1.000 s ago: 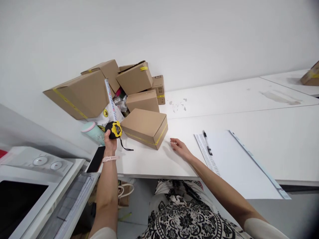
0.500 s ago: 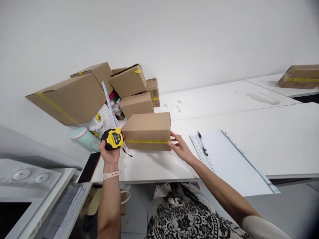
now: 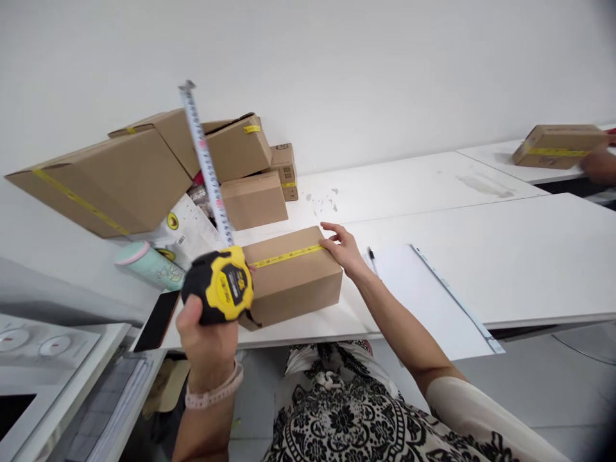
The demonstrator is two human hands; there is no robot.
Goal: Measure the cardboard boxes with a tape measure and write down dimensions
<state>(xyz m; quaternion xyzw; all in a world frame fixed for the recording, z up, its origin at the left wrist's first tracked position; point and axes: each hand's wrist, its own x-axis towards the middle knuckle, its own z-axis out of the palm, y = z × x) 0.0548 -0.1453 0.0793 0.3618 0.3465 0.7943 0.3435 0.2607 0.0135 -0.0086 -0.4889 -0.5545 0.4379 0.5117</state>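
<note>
My left hand (image 3: 209,340) is wrapped round a yellow and black tape measure (image 3: 226,285), raised close to the camera. Its white blade (image 3: 206,163) sticks out upward past the stacked cartons, with the metal hook at the top end. On the table just behind the tape measure lies a closed cardboard box (image 3: 293,282), a strip of yellow tape along its top. My right hand (image 3: 344,250) grips the far right corner of this box, thumb on the tape's end. The box's left end is partly hidden by the tape measure.
Several cardboard boxes (image 3: 110,186) are stacked against the wall at left, near a mint bottle (image 3: 149,264) and a black phone (image 3: 156,321). Paper (image 3: 428,301) with a pen (image 3: 372,260) lies at right. Another person's hand (image 3: 599,163) touches a box (image 3: 553,144) at far right.
The box has been turned so its taped side faces up. My left hand has lifted the tape measure nearer the camera. Another person's hand has appeared at far right.
</note>
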